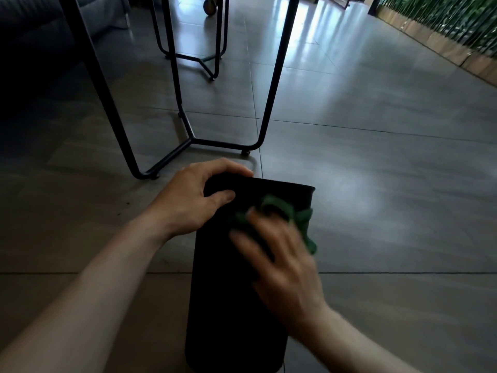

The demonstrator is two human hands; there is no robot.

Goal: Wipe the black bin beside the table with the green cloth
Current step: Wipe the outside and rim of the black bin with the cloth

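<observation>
Both hands are on the job: my left hand [193,195] is clamped over the far end of the black bin [228,292], thumb on its wall, and my right hand [279,267] is closed on the green cloth [285,214], pressing it against the side. The bin lies tipped on the floor [376,184] just beside the table legs [188,125]. It looks light, stiff and smooth, so I judge it would roll or slide unless braced at the end; the cloth is soft and bunches easily.
</observation>
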